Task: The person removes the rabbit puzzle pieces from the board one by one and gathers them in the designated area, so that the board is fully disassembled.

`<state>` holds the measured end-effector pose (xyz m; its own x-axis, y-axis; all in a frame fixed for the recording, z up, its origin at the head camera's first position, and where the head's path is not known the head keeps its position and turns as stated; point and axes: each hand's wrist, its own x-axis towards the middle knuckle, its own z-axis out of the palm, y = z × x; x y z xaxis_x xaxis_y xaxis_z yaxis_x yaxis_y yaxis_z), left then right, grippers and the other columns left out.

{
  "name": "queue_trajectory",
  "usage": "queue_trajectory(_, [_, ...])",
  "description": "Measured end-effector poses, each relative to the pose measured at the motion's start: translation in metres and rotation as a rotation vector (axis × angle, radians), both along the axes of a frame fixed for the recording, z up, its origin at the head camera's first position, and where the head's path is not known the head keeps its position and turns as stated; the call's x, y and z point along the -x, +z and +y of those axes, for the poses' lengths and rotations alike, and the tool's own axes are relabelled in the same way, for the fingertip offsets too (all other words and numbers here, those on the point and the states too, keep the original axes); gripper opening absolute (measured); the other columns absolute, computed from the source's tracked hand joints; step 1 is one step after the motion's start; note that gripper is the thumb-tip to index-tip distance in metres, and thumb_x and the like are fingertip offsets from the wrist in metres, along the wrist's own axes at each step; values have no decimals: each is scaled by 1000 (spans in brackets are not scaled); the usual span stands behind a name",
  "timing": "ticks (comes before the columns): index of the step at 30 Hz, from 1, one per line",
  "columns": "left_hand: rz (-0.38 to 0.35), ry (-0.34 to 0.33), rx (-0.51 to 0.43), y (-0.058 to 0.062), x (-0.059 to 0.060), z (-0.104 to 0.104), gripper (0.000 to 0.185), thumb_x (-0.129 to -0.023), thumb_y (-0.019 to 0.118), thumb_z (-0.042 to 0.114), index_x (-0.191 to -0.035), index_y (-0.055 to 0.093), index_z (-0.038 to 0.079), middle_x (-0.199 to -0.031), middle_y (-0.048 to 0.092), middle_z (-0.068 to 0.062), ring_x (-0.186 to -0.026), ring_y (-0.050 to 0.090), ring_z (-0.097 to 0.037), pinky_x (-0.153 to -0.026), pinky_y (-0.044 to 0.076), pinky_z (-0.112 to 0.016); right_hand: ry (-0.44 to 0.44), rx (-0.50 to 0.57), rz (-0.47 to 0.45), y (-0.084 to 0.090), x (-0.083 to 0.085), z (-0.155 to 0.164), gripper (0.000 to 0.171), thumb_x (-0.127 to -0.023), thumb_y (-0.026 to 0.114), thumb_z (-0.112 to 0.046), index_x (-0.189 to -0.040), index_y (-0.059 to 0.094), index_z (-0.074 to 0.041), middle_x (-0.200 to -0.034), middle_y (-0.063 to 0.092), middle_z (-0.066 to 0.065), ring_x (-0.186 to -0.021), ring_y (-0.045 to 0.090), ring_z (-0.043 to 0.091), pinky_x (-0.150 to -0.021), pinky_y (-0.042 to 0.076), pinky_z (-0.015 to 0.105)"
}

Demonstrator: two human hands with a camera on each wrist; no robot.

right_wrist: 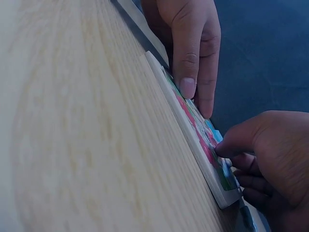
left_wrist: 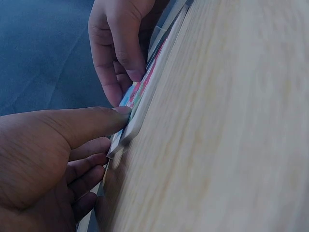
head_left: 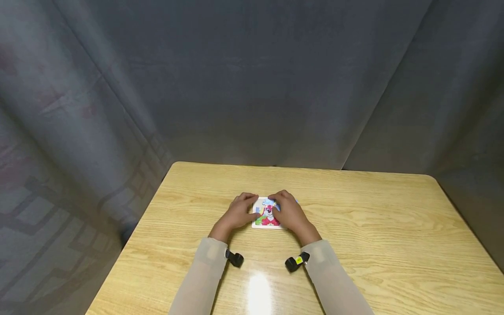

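The puzzle board (head_left: 267,214) lies flat on the table (head_left: 354,245), directly between both hands. Left hand (head_left: 236,213) and right hand (head_left: 289,212) press fingertips onto its face, gripping nothing.

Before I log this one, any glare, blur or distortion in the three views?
Head view: a bright glare patch on the table near the sleeves, wide-angle bending at the curtain edges. Both wrist views: the near wood is soft and blurred, while the puzzle board edge is sharper.

No readable text, label, brand or number anywhere (only a cartoon picture on the puzzle board (head_left: 267,214) between the hands).
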<state>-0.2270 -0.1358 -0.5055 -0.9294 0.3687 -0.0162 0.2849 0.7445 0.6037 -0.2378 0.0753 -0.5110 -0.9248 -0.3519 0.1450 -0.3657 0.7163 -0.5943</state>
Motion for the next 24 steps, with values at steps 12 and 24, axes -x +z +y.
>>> queue_trajectory(12, [6,2,5,-1,0,-1,68,-91,69,33,-148,41,8,-146,41,-7,-133,37,-28,-109,32,-47,20,21,-7,2,-3,1,33,-91,62,-10,-124,65,-9,-118,56,7,-108,54,25,-93,46,45])
queue_trajectory(24, [13,-1,8,-2,0,0,68,-92,69,33,-148,42,7,-145,41,-8,-133,36,-28,-109,31,-46,25,10,-13,0,-1,1,34,-93,62,-12,-126,66,-9,-120,55,7,-112,53,27,-95,45,46])
